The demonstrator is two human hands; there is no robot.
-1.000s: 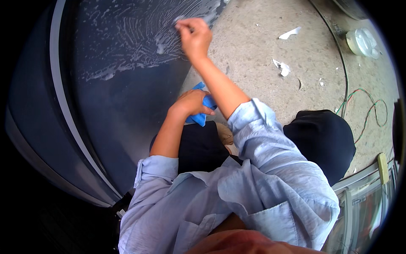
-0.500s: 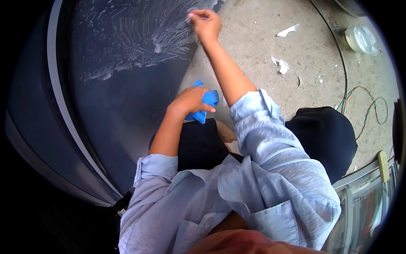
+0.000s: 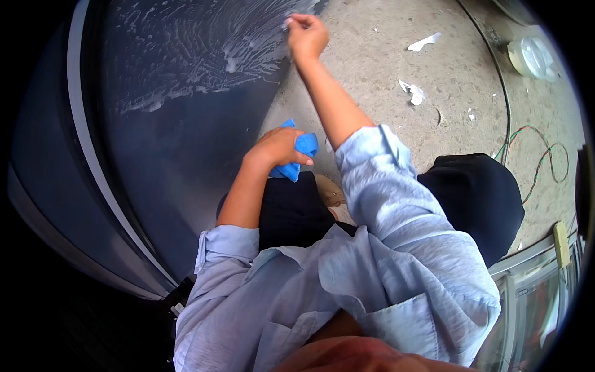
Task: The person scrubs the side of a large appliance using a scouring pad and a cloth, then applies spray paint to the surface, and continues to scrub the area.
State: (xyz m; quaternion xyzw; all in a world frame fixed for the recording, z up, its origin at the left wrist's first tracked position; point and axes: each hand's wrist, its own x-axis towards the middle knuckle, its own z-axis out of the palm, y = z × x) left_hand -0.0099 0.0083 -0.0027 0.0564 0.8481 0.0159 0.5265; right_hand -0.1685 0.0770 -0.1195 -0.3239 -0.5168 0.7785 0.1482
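Observation:
My left hand (image 3: 279, 150) grips a crumpled blue cloth (image 3: 306, 146) above my dark-clad left knee (image 3: 282, 211), beside the edge of a dark grey panel (image 3: 161, 149). Higher up, my right hand (image 3: 305, 34) reaches to the panel's right edge near the top, its thumb and forefinger pinched on something small that I cannot make out. Whitish, streaky suds (image 3: 211, 56) cover the upper part of the panel, in swirls and patches.
Concrete floor (image 3: 384, 74) lies to my right, with white scraps (image 3: 424, 41), a clear plastic container (image 3: 530, 57), a black hose (image 3: 499, 80) and thin red-green wires (image 3: 551, 155). Glazed metal frames (image 3: 520, 310) with a yellowish strip (image 3: 561, 245) are at lower right.
My right hand has moved up and to the right along the sudsy panel to near its edge. My left hand still grips the cloth in about the same place.

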